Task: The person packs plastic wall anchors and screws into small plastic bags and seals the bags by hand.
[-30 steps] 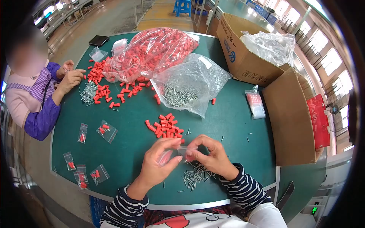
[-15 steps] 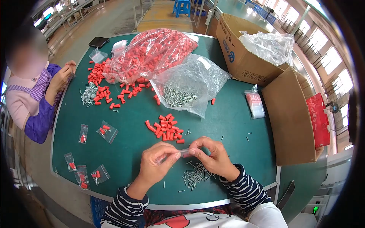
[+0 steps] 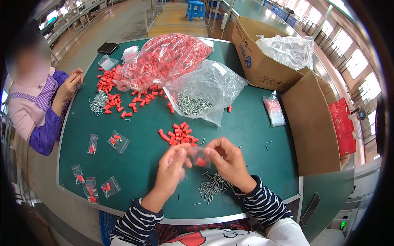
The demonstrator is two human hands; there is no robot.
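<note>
A small clear zip bag [image 3: 200, 160] with a red plastic cap inside hangs from my right hand [image 3: 230, 164], pinched between thumb and fingers. My left hand [image 3: 169, 168] is closed beside it, fingertips at the bag's left edge; clear plastic shows against its palm, somewhat blurred. Just beyond my hands lies a small pile of red caps [image 3: 179, 133]. Loose screws [image 3: 213, 186] are scattered below and beside my right hand. Several filled zip bags [image 3: 118, 142], holding red caps and screws, lie on the left part of the green table [image 3: 143, 176].
A large bag of red caps [image 3: 168, 57] and an open bag of screws [image 3: 195, 102] stand at the back. Cardboard boxes [image 3: 310, 127] line the right side, near a packet of zip bags [image 3: 274, 110]. Another person [image 3: 41, 94] works at the left edge.
My hands have moved slightly apart. The zip bag now hangs lower from my right hand, its red cap visible. My left thumb has lifted upward.
</note>
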